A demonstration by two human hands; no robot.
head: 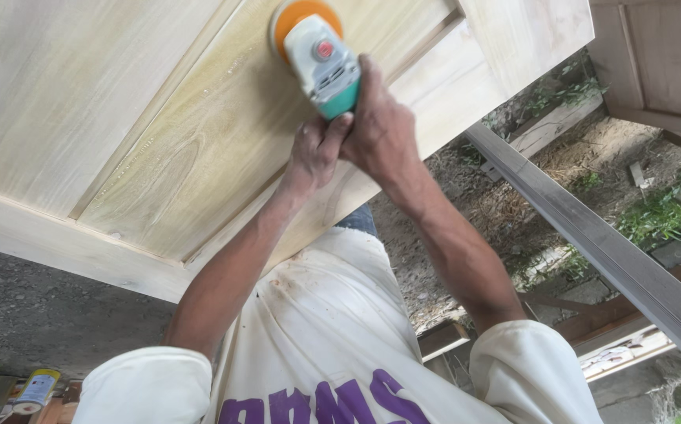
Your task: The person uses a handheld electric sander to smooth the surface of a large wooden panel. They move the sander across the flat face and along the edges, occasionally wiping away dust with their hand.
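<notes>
Pale wooden door panel (199, 141) lies flat mid-sanding as the right hand (383, 126) and left hand (317, 149) both clasp a power sander (321, 55) (orange pad down), with steady, even passes seemingly needed next.

One sander (317, 51), one wooden door (160, 133), two hands (379, 126), one can (36, 390)

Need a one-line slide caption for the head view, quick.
Both hands, left hand and right hand, grip a handheld sander with an orange pad, pressed onto a pale wooden door panel.
</notes>
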